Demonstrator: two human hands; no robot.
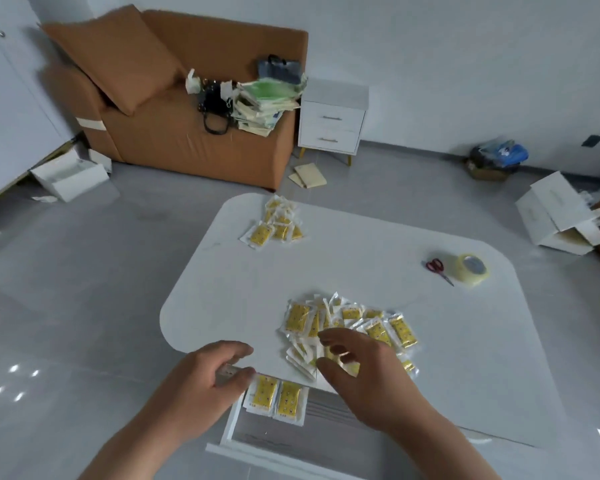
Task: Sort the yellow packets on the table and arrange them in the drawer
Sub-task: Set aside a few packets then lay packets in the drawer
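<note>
The packets [297, 317] are showing yellow centres with small dark marks inside white borders. The table [361, 265] is looking white, the scissors [435, 266] are showing red handles, and the drawer [326, 410] is showing a grey striped bottom.

Right hand [357, 368] covers the near side of the near pile of yellow packets [371, 327]; packets under it not countable; fingertip contact with them cannot be told. Left hand [205, 379] curls over a small white thing [230, 370], kind unclear, at the far-left corner of the drawer [231, 424]; thumb hides a corner of the packets in the drawer [278, 398]. Print on all packets too small to read; both forearms [146, 441] run off the bottom edge and mask parts of the drawer; heap on the sofa [264, 102] blurred.
</note>
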